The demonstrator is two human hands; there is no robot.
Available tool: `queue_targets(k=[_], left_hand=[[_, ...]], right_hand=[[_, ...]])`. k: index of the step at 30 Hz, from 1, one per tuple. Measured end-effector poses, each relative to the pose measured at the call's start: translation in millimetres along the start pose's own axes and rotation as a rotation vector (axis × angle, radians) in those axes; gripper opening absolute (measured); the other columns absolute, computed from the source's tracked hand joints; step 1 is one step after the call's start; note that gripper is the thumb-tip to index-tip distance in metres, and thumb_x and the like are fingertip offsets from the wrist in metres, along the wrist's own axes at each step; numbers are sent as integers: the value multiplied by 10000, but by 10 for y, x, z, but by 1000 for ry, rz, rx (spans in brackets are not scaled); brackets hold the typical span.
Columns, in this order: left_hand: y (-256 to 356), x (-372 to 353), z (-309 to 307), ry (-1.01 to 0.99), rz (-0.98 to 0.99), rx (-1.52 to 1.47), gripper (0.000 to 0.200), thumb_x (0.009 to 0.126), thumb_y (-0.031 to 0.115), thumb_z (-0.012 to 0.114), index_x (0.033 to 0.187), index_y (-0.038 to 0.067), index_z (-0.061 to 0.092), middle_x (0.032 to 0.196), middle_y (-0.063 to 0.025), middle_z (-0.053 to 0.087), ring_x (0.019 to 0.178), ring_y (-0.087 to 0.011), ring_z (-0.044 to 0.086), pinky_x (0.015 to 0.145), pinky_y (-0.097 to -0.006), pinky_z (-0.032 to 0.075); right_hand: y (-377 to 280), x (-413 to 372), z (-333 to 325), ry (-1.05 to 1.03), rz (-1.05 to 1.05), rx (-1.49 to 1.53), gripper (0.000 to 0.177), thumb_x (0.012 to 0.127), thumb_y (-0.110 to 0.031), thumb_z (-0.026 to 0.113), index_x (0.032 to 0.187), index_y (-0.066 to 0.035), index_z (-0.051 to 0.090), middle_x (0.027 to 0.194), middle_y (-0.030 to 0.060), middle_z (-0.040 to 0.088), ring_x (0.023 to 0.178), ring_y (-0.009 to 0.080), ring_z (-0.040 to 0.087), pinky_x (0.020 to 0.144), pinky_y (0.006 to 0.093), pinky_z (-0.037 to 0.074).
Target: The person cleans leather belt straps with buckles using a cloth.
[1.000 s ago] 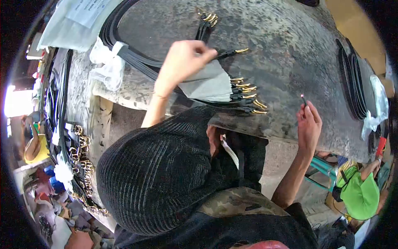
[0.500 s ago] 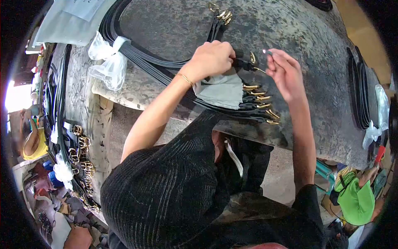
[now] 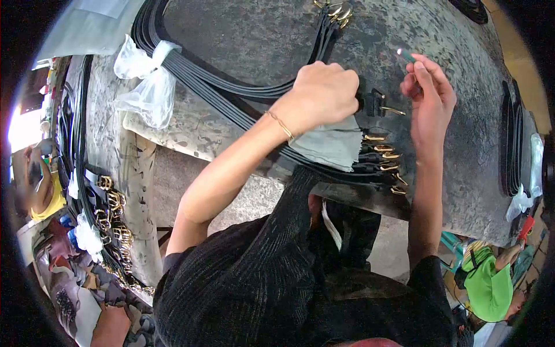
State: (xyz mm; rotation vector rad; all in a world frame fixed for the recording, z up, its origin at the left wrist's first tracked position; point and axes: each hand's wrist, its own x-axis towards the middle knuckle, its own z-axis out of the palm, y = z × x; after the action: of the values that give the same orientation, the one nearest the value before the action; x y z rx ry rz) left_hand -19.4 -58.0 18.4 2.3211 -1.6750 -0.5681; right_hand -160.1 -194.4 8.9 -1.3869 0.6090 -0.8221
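Observation:
My left hand [image 3: 326, 92] is closed on the end of a black belt [image 3: 376, 104] with a gold buckle prong, pressing it onto the mottled grey table [image 3: 260, 46]. My right hand [image 3: 430, 98] pinches a small thin stick [image 3: 404, 55] whose tip glows, held just right of and above the belt end. Below my left hand lies a grey cloth [image 3: 326, 147] over a row of several black belt ends with gold buckles [image 3: 384, 159].
A looped bundle of black belts [image 3: 191, 72] tied with a clear plastic bag [image 3: 141, 81] lies at the left. More belts [image 3: 511, 144] lie at the table's right edge. Buckled belts [image 3: 110, 214] hang at far left. A person in green [image 3: 491, 286] sits at lower right.
My right hand has drawn back a little to the right with the glowing stick lifted away from the belt end. My left hand still grips the belt. The view shifted downward.

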Motion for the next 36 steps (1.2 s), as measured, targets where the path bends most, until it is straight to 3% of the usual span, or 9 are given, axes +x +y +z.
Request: queue_targets(k=[7, 14, 19, 22, 24, 26, 27, 30, 36], left_hand=[[4, -49, 258, 376, 28, -75, 128, 779, 113, 669, 850, 14, 632, 894, -151, 647, 757, -392, 644, 681, -467, 517], [-46, -91, 350, 449, 77, -165, 76, 803, 92, 644, 840, 27, 630, 881, -126, 621, 795, -355, 636, 694, -438, 512], [-59, -99, 375, 446, 110, -182, 70, 803, 85, 642, 824, 21, 623, 886, -122, 616, 791, -339, 624, 711, -433, 505], [-36, -117, 392, 517, 122, -172, 59, 796, 70, 639, 830, 23, 634, 889, -117, 609, 828, -321, 624, 712, -426, 503], [-12, -117, 413, 538, 130, -156, 60, 789, 59, 636, 836, 22, 640, 893, -113, 607, 851, -315, 622, 723, -421, 498], [3, -114, 419, 560, 139, -142, 68, 782, 47, 633, 843, 21, 647, 897, -110, 605, 875, -308, 619, 735, -417, 493], [14, -108, 419, 518, 172, -129, 75, 779, 48, 637, 845, 19, 658, 891, -108, 614, 888, -309, 616, 751, -409, 487], [-14, -49, 445, 441, 215, -181, 90, 774, 81, 660, 836, 18, 679, 874, -107, 633, 894, -309, 615, 778, -400, 473], [88, -80, 414, 433, 166, -273, 210, 752, 238, 731, 784, 33, 698, 840, -104, 654, 864, -299, 617, 781, -418, 454]], right_hand=[[69, 43, 98, -50, 88, 293, 211, 960, -123, 567, 1099, 18, 643, 898, 56, 634, 723, 120, 580, 637, 263, 468], [400, 209, -31, -245, 179, -16, 250, 1019, -174, 439, 1177, 10, 504, 898, 96, 616, 772, 208, 700, 747, 276, 491], [321, 185, -1, -189, 136, -136, 233, 1015, -148, 426, 1171, 3, 512, 763, 19, 500, 550, 98, 539, 760, 290, 522], [171, 241, -95, -136, 221, -172, 234, 1001, -132, 444, 1178, -3, 527, 720, 2, 455, 498, 73, 427, 780, 314, 535], [14, 239, -199, -89, 200, -264, 239, 982, -113, 466, 1168, 13, 548, 734, 1, 465, 557, 76, 460, 750, 306, 527], [-23, 262, -332, 52, 73, -125, 231, 966, -98, 496, 1143, 29, 571, 758, 4, 480, 636, 84, 489, 685, 289, 505], [-50, 191, -287, 38, 120, 215, 210, 950, -92, 541, 1104, 43, 588, 807, 25, 533, 697, 105, 518, 636, 281, 476], [77, 9, -129, -13, 326, 436, 198, 948, -97, 572, 1088, 41, 598, 851, 50, 579, 695, 119, 529, 644, 288, 470], [486, -182, -208, 55, 337, 500, 135, 976, -128, 575, 1010, 1, 599, 886, 65, 608, 737, 122, 560, 664, 296, 474]])
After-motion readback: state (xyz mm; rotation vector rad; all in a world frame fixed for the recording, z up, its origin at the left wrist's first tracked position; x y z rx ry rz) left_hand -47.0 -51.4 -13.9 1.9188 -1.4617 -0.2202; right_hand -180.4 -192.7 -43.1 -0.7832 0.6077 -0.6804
